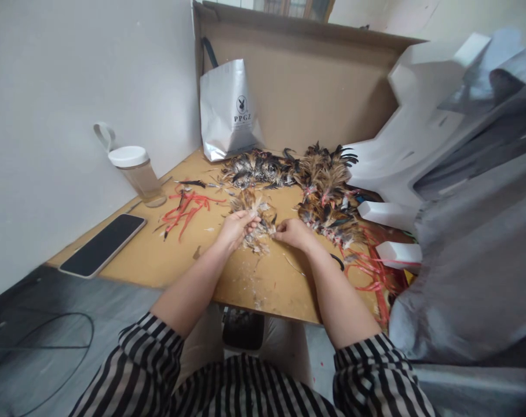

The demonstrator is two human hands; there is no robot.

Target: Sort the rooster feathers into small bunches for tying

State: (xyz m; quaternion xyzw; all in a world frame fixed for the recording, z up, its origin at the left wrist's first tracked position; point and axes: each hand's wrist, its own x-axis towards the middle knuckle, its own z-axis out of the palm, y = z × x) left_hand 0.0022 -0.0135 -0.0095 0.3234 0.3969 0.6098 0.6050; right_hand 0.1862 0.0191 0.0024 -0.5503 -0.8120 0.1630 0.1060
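Observation:
My left hand (238, 229) is closed, its fingertips pinching pale feathers over a loose pile of brown and white feathers (258, 242) near the middle of the table. To the right of that pile, my right hand (292, 233) has its thumb and fingers pressed together at a dark feather's edge; what it grips is too small to make out. Beyond the hands lie a heap of black and white feathers (258, 168) and bunches of brown feathers (326, 174). More bunches with dark tips (330, 220) sit right of my right hand.
A lidded cup (139, 176), a phone (103, 244) and red strips (185, 211) are at the left. Behind stands a silver bag (228, 116) against a cardboard panel (310, 81). Red ribbon (376, 272), white foam-like pieces (397, 252) and grey cloth (475, 260) border the table's right side.

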